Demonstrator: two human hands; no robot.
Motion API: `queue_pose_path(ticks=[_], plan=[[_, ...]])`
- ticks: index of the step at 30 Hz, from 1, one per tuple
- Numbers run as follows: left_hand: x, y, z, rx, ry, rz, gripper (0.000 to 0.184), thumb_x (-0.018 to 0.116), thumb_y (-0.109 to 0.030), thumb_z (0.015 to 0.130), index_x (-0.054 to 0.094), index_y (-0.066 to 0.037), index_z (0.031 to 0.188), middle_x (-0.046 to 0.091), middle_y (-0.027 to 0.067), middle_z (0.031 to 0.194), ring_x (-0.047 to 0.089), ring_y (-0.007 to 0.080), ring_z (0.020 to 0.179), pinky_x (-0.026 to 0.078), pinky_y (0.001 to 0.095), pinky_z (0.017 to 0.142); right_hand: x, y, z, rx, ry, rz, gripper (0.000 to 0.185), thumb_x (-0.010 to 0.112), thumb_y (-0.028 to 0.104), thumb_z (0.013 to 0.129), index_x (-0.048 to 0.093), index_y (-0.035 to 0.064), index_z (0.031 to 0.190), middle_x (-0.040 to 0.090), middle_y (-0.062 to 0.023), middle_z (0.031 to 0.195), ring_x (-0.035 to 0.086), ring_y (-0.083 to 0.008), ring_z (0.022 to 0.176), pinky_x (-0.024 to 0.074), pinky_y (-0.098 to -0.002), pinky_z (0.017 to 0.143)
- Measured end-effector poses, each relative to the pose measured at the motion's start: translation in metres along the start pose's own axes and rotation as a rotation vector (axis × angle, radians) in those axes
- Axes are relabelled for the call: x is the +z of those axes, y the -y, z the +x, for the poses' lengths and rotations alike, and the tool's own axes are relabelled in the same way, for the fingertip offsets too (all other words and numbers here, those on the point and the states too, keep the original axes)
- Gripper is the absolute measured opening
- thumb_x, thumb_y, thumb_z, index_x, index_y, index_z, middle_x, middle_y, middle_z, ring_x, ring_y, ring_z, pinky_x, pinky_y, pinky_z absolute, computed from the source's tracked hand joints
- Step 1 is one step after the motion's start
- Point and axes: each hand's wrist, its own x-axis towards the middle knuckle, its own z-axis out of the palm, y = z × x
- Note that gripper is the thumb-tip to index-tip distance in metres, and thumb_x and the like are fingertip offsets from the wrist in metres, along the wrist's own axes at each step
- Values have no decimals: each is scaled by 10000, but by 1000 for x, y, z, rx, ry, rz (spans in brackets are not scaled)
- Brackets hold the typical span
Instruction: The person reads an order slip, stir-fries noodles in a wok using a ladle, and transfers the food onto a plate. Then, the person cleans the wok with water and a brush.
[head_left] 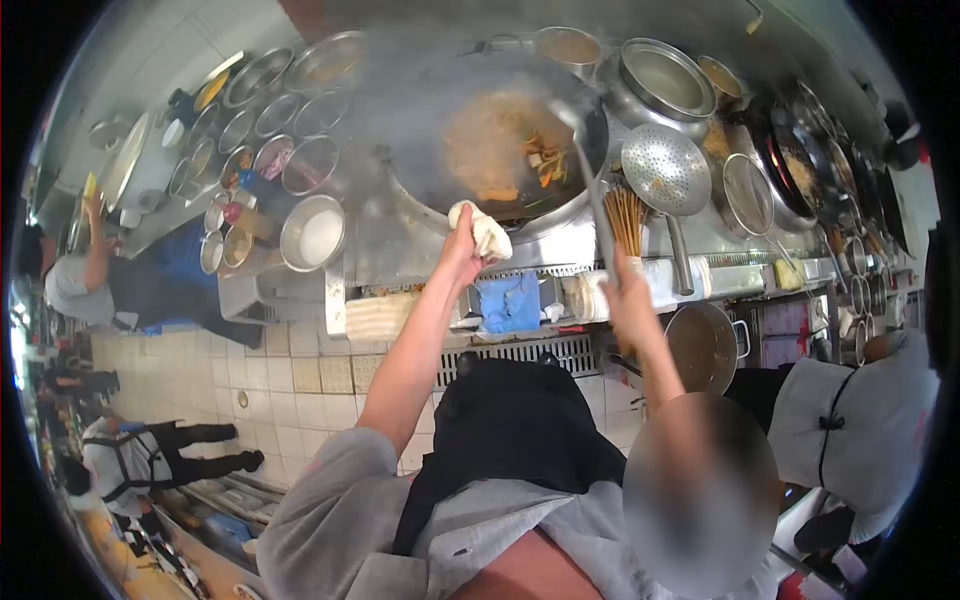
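My left hand (460,252) is closed around a folded white cloth (489,236) at the near rim of a large wok (420,165). Orange-brown liquid and chopped vegetables (545,165) lie in the wok, partly veiled by steam. In my right hand (630,305) is the long handle of a ladle (598,205). The ladle's head reaches over the right side of the wok and is blurred by steam. Just beyond my right hand stands a bamboo wok brush (626,220). A perforated metal strainer (665,165) rests to its right.
Several metal bowls stand at the left, including one with white contents (312,233). A blue cloth (508,302) hangs at the stove's front edge. A deep pot (700,350) is low at the right, near a co-worker (850,420). Other people work at the left.
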Motion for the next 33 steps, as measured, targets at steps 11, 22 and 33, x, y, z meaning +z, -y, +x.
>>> queue_pose_path(ticks=[11, 22, 33], plan=[[74, 8, -104, -35, -215, -289, 126, 456, -222, 947, 522, -117, 930, 602, 57, 778, 622, 241, 690, 549, 407, 624, -54, 34, -119, 140, 139, 376, 635, 562, 49, 895, 297, 100, 1470, 478, 23, 639, 404, -37, 454, 340, -203, 392], [54, -6, -64, -175, -183, -237, 249, 446, -315, 952, 502, -81, 1016, 616, 141, 962, 642, 371, 805, 538, 377, 537, -1, -36, -105, -33, -2, 237, 284, 634, 169, 876, 513, 8, 1076, 524, -180, 600, 526, -298, 504, 412, -362, 509], [80, 7, -119, -185, -183, -268, 139, 474, -211, 907, 552, -100, 875, 624, 112, 830, 613, 245, 755, 548, 405, 657, -5, -60, -94, -119, -77, 410, 257, 639, 176, 873, 522, -10, 1005, 522, -155, 625, 464, -241, 524, 408, -351, 531]])
